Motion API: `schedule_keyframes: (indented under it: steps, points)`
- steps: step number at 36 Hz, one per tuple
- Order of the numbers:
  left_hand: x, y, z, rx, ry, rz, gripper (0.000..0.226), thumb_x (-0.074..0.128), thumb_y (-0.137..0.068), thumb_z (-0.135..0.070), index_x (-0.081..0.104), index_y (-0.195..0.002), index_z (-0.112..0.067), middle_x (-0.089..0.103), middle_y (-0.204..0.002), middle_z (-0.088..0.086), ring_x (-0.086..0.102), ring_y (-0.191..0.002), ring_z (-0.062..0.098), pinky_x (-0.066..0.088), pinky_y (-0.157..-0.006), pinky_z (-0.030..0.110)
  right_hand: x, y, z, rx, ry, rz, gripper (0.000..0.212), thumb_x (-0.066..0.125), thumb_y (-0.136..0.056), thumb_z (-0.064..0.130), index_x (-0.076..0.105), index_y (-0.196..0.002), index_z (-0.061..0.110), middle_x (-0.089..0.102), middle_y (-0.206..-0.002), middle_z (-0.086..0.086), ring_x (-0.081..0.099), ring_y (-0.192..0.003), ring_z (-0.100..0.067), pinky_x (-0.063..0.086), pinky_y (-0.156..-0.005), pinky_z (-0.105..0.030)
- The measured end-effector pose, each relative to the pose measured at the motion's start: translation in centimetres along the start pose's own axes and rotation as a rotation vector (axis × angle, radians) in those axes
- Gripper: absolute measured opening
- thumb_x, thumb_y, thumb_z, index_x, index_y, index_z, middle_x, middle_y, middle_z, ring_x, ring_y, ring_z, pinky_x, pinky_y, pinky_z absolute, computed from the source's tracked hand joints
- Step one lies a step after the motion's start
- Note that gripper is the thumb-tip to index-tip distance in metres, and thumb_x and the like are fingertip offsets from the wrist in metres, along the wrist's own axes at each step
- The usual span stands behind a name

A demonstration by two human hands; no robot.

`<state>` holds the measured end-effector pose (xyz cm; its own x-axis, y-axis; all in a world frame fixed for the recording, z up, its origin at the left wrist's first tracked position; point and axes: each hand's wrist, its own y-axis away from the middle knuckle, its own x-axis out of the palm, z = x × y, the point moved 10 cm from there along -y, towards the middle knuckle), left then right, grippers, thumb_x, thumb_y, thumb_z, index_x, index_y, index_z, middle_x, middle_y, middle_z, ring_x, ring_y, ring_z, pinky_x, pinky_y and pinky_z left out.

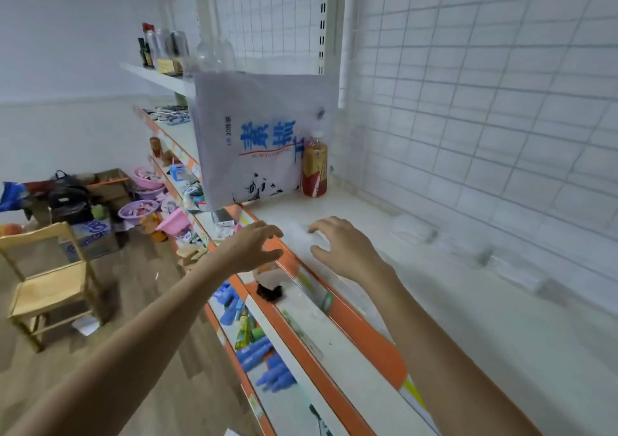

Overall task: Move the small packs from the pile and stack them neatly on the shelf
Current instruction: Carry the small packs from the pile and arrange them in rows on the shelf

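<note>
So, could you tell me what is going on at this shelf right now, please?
A person is reaching both hands over the white shelf. The left hand and right hand are open, fingers spread around a blurred pale patch that may be small packs; nothing is clearly gripped. Small clear packs sit in a row along the shelf's back wall. A large white bag and a bottle stand further along.

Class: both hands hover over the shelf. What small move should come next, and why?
Probably close both hands on the blurred white pack between them. The left hand and right hand are open, fingers spread either side of it, above the shelf.
</note>
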<state>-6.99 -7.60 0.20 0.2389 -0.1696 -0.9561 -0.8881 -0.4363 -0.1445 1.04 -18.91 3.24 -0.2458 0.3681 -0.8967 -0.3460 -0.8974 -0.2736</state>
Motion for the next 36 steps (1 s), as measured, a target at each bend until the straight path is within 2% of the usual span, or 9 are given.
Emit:
schedule_keyframes:
  steps: [4, 10, 14, 19, 23, 27, 30, 33, 36]
  points:
    - [1.2, -4.7, 1.3, 0.084, -0.038, 0.056, 0.046, 0.057, -0.089, -0.033, 0.045, -0.132, -0.021, 0.044, -0.132, 0.004, 0.048, -0.114, 0.019, 0.041, -0.095, 0.030, 2.7, -2.4, -1.3, 0.063, 0.071, 0.095, 0.034, 0.053, -0.089, 0.026, 0.054, -0.123, 0.022, 0.048, -0.130, 0.000, 0.043, -0.121, -0.019, 0.039, -0.094, -0.034]
    - [3.6, -9.9, 2.7, 0.340, 0.034, 0.181, 0.055, 0.066, -0.082, -0.039, 0.046, -0.132, -0.029, 0.044, -0.133, -0.004, 0.037, -0.126, 0.013, 0.030, -0.107, 0.029, 5.8, -2.8, -3.9, 0.239, 0.138, 0.247, 0.045, 0.061, -0.083, 0.040, 0.051, -0.124, 0.027, 0.044, -0.125, -0.002, 0.040, -0.118, -0.020, 0.039, -0.089, -0.034]
    - [4.8, -12.2, 3.2, 0.447, 0.063, 0.242, 0.055, 0.069, -0.079, -0.043, 0.051, -0.129, -0.029, 0.043, -0.136, -0.005, 0.035, -0.129, 0.012, 0.026, -0.108, 0.025, 6.3, -2.5, -4.5, 0.361, 0.123, 0.220, 0.047, 0.063, -0.080, 0.039, 0.047, -0.125, 0.034, 0.042, -0.120, -0.001, 0.043, -0.112, -0.019, 0.038, -0.089, -0.032]
    - [6.4, -13.6, 2.9, 0.541, 0.123, 0.305, 0.066, 0.071, -0.075, -0.044, 0.045, -0.132, -0.022, 0.043, -0.135, -0.006, 0.039, -0.124, 0.010, 0.026, -0.100, 0.016, 6.4, -2.0, -4.8, 0.518, 0.075, 0.196, 0.050, 0.064, -0.083, 0.041, 0.046, -0.130, 0.039, 0.040, -0.119, 0.001, 0.046, -0.108, -0.019, 0.039, -0.091, -0.031]
    - [6.4, -14.5, 2.5, 0.608, 0.230, 0.271, 0.059, 0.072, -0.077, -0.039, 0.053, -0.126, -0.012, 0.051, -0.122, 0.003, 0.049, -0.113, 0.017, 0.028, -0.087, 0.010, 6.6, -1.8, -5.2, 0.607, 0.009, 0.148, 0.044, 0.055, -0.091, 0.037, 0.044, -0.134, 0.038, 0.046, -0.124, 0.001, 0.047, -0.115, -0.018, 0.039, -0.095, -0.032]
    - [6.0, -15.2, 2.7, 0.596, 0.303, 0.261, 0.063, 0.067, -0.071, -0.058, 0.056, -0.118, -0.018, 0.056, -0.111, -0.002, 0.053, -0.102, 0.015, 0.036, -0.084, 0.019, 6.0, -1.3, -5.9, 0.707, -0.109, 0.031, 0.035, 0.041, -0.098, 0.036, 0.046, -0.133, 0.033, 0.055, -0.131, -0.001, 0.051, -0.119, -0.018, 0.040, -0.100, -0.035]
    - [6.0, -15.9, 3.4, 0.495, 0.448, 0.324, 0.043, 0.067, -0.080, -0.040, 0.050, -0.112, -0.017, 0.059, -0.101, -0.002, 0.059, -0.091, 0.017, 0.047, -0.078, 0.029, 5.1, -1.5, -7.0, 0.775, -0.162, -0.068, 0.033, 0.034, -0.101, 0.032, 0.049, -0.130, 0.031, 0.057, -0.127, 0.000, 0.055, -0.109, -0.017, 0.043, -0.092, -0.030]
    - [6.1, -16.4, 3.5, 0.480, 0.582, 0.385, 0.029, 0.068, -0.081, -0.032, 0.051, -0.100, -0.018, 0.064, -0.089, -0.002, 0.063, -0.074, 0.007, 0.052, -0.069, 0.028, 4.2, -2.0, -7.6, 0.768, -0.205, -0.189, 0.029, 0.034, -0.100, 0.020, 0.055, -0.119, 0.029, 0.061, -0.109, 0.000, 0.055, -0.085, -0.011, 0.041, -0.069, -0.018]
    - [6.2, -16.7, 3.7, 0.446, 0.657, 0.395, 0.022, 0.066, -0.083, -0.030, 0.054, -0.100, -0.023, 0.064, -0.093, -0.001, 0.064, -0.078, 0.012, 0.055, -0.072, 0.034, 4.1, -2.2, -8.3, 0.777, -0.254, -0.250, 0.030, 0.033, -0.100, 0.015, 0.056, -0.114, 0.027, 0.061, -0.104, -0.005, 0.054, -0.089, -0.012, 0.039, -0.066, -0.013]
